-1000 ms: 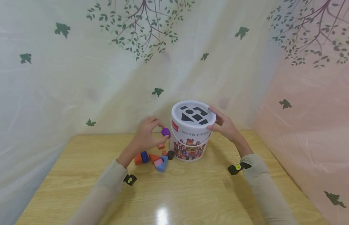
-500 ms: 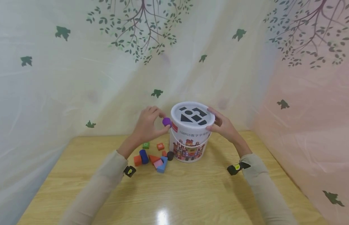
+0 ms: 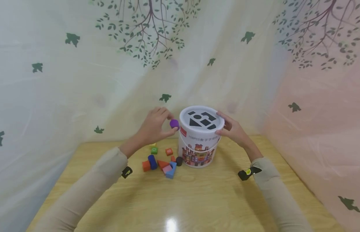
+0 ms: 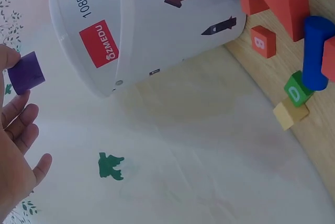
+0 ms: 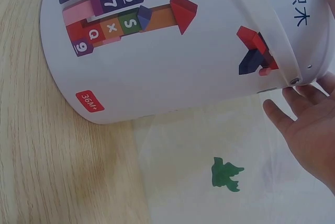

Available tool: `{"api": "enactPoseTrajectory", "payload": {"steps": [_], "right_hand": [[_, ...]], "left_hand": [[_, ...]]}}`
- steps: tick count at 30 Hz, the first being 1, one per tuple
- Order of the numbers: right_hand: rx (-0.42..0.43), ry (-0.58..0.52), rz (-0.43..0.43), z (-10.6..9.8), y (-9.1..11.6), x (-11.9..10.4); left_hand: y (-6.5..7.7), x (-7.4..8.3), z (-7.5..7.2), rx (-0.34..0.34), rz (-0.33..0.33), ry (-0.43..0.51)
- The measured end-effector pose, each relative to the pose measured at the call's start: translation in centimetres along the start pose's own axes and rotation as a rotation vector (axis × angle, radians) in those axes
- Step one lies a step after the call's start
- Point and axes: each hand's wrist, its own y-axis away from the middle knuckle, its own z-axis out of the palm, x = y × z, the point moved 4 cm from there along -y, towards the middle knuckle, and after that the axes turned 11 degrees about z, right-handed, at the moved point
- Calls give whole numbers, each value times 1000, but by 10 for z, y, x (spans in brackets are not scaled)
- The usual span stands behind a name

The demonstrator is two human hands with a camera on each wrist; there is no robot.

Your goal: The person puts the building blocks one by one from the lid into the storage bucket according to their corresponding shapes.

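Note:
A purple cylinder block [image 3: 174,124] is pinched between thumb and fingertips of my left hand [image 3: 152,125], raised beside the left rim of a white bucket [image 3: 197,141]. In the left wrist view the block [image 4: 26,75] sits apart from the bucket wall [image 4: 178,35]. The bucket stands upright, its white lid [image 3: 184,116] pierced by several shaped holes, including a round one and a triangle. On the opposite side my right hand [image 3: 233,129] holds the rim, thumb in front and fingers at the lid's edge. The right wrist view shows that hand [image 5: 314,135] against the bucket's top end.
Left of the bucket lie several blocks on the wooden table [image 3: 203,199]: a blue cylinder [image 3: 152,162], an orange block [image 3: 146,166], a red triangle [image 3: 162,164], a blue triangular block [image 3: 171,170], a black one [image 3: 179,161] and lettered cubes. A printed cloth [image 3: 125,80] hangs behind.
My left hand has risen with the purple block from lower on the bucket's side to near its rim, uncovering the lettered cubes. The right hand stays on the bucket.

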Motion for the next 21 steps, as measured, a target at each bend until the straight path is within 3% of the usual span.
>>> {"api": "enactPoseTrajectory", "payload": {"steps": [9, 15, 21], "right_hand": [[7, 19, 6, -1, 1, 0], [2, 3, -5, 0, 1, 2], [7, -6, -12, 1, 0, 3]], "left_hand": [[-23, 0, 10, 48, -25, 30], [-42, -5, 23, 123, -80, 103], [-57, -11, 38, 148, -154, 141]]}}
